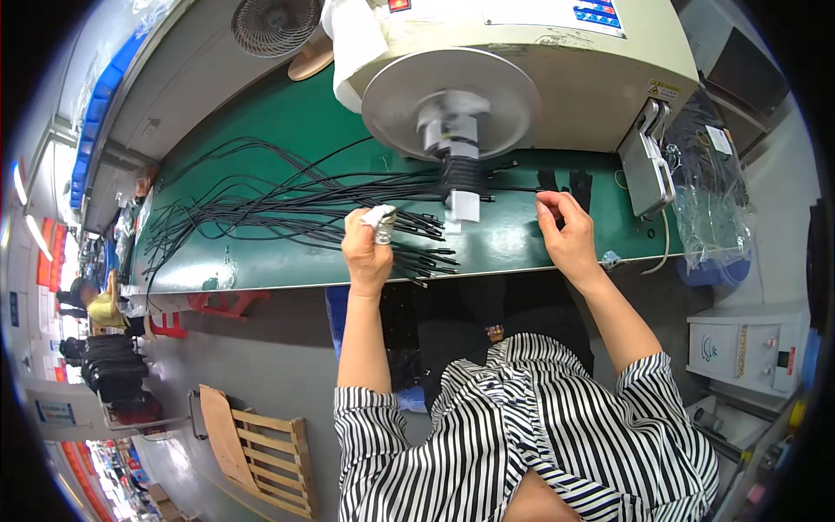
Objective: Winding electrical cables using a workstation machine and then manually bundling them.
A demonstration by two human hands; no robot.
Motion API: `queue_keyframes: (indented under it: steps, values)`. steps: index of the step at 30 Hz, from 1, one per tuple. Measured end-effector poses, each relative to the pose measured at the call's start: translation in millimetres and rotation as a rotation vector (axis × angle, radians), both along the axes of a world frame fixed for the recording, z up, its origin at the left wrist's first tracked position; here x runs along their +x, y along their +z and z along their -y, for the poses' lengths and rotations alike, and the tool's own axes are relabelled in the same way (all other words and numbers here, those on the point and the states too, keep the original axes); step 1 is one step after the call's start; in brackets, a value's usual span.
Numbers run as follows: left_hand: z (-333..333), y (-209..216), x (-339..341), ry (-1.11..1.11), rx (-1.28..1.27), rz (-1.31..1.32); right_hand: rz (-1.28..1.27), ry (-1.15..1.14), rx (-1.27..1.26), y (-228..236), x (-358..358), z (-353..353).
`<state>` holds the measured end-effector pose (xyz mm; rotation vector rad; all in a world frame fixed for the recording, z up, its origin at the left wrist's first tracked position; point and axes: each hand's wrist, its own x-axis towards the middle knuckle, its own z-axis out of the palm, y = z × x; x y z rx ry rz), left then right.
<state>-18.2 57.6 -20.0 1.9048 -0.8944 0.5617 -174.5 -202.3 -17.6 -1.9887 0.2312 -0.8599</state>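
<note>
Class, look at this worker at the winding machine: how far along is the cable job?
Done: a black coil already sits wound on the machine's spindle below the round metal disc. In hand: the right hand pinches the cable end beside the coil, while the left hand, with taped fingertips, rests at the cables. Left: many loose black cables spread over the green table.

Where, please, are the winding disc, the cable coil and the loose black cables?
Winding disc [396, 91]: head view, on its flat grey face.
Cable coil [459, 177]: head view, on the wound black turns.
Loose black cables [287, 202]: head view, mid-bundle on the green table.
</note>
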Motion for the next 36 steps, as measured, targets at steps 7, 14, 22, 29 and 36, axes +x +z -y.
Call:
queue_keyframes:
  steps: [7,14,22,29,36]
  values:
    - [73.6,113.7,-50.6,-0.273,0.463,0.605,0.007,0.063,0.023,12.1,-0.3,-10.7]
    - [53.8,67.5,-48.0,-0.117,0.252,0.438,0.229,0.228,-0.277,31.6,11.1,-42.8]
    - [94.5,11.6,-104.5,-0.505,-0.833,-1.064,0.352,0.269,-0.469,24.4,20.9,-38.3]
    - [136.2,11.1,-64.3,-0.745,-1.055,-1.155,0.336,0.265,-0.306,38.3,22.7,-20.8]
    - [139.8,2.2,-46.7,-0.797,-0.884,-1.085,-0.060,0.261,0.212,57.5,73.2,15.8]
